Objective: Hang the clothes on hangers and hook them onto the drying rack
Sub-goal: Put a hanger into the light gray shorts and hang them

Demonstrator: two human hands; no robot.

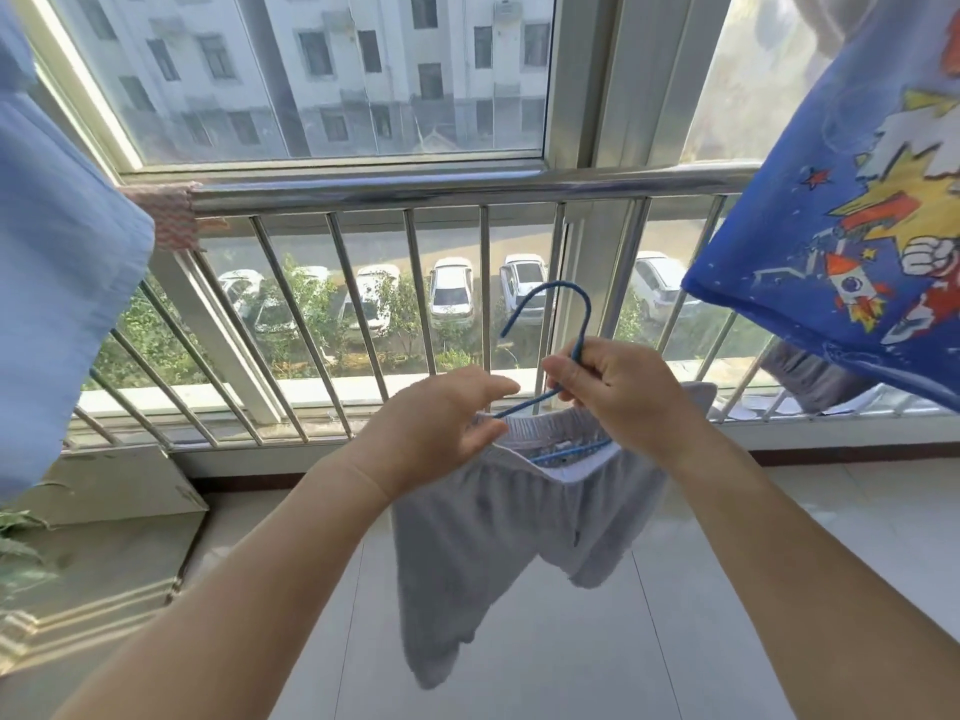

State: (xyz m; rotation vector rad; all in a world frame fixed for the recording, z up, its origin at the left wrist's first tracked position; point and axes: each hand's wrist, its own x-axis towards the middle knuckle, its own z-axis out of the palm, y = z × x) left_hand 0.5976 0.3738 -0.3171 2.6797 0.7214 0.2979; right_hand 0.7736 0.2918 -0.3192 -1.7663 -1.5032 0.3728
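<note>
A pair of light grey trousers (483,532) hangs from a thin blue wire hanger (563,298) in front of me, its waistband stretched over the hanger's arms. My right hand (623,392) pinches the hanger's neck just below the hook. At the waistband's left end, my left hand (441,428) holds the fabric where the hanger's arm enters it. The hook stands upright and free in the air.
A steel railing (415,192) with vertical bars runs across the window ahead. A light blue garment (57,283) hangs at the left and a blue printed T-shirt (852,226) at the right. A patterned cloth (171,215) is draped on the rail. Pale floor tiles lie below.
</note>
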